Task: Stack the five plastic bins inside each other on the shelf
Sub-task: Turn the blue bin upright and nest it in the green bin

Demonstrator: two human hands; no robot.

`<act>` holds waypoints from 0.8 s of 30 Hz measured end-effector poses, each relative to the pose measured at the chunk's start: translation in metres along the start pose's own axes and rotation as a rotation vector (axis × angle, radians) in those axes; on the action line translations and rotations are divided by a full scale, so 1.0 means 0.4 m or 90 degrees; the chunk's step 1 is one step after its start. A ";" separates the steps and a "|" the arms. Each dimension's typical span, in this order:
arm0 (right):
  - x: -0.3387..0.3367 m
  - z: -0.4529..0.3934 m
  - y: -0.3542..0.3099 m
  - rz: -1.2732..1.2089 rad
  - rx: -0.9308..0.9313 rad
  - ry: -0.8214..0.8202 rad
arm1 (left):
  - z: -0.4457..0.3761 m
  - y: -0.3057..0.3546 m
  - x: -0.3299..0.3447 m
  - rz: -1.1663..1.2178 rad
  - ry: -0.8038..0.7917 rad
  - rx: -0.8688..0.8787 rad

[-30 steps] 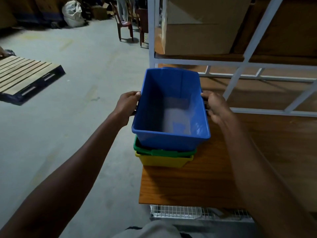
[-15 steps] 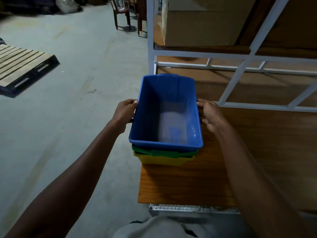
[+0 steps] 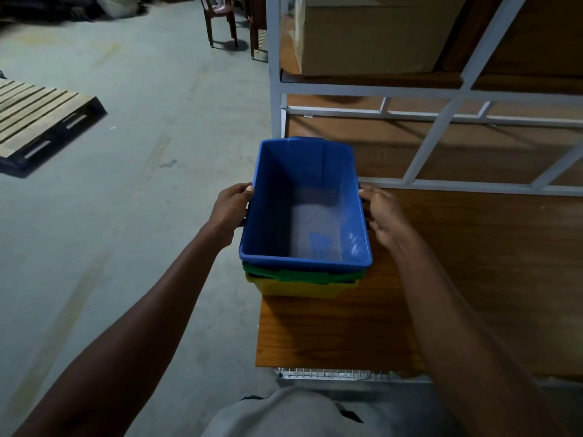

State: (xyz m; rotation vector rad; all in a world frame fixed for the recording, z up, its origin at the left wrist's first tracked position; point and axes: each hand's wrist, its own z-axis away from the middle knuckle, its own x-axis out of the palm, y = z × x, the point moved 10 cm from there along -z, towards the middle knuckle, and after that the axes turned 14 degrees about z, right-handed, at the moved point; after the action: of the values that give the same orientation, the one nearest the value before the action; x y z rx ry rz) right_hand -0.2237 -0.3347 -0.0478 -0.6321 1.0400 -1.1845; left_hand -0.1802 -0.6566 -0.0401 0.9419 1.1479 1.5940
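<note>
An empty blue bin [image 3: 304, 203] sits nested in a green bin [image 3: 303, 274], which is nested in a yellow bin [image 3: 299, 287]. The stack stands at the left edge of the wooden shelf board [image 3: 473, 279]. My left hand [image 3: 232, 208] grips the blue bin's left rim. On the opposite side, my right hand [image 3: 383, 214] holds the right rim. Only the rims of the green and yellow bins show below the blue one.
A white metal shelf frame [image 3: 441, 124] rises behind the bins, with a cardboard box [image 3: 372, 36] on the upper shelf. A wooden pallet [image 3: 41, 118] lies on the concrete floor at left. Chairs [image 3: 220, 20] stand far back. A wire rack edge [image 3: 340, 373] shows below the board.
The blue bin has dropped lower into the green bin, so less of its wall shows above the stack. Both hands stayed on its rims and moved down with it.
</note>
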 end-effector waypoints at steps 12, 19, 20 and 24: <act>-0.012 0.058 -0.014 0.079 -0.054 0.025 | 0.010 0.031 -0.028 -0.045 0.049 0.043; -0.117 0.139 -0.006 0.116 -0.114 0.104 | 0.064 0.167 0.042 -0.136 0.081 0.254; -0.140 0.155 0.001 0.109 -0.121 0.114 | 0.074 0.191 0.070 -0.149 0.070 0.286; -0.254 0.230 0.052 0.074 -0.120 0.141 | 0.130 0.253 0.219 -0.181 -0.015 0.354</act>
State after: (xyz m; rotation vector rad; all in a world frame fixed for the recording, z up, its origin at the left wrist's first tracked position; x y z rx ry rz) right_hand -0.1349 -0.2425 0.0053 -0.5861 1.3696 -1.0797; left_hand -0.1808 -0.5732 0.0767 1.0808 1.6701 1.0477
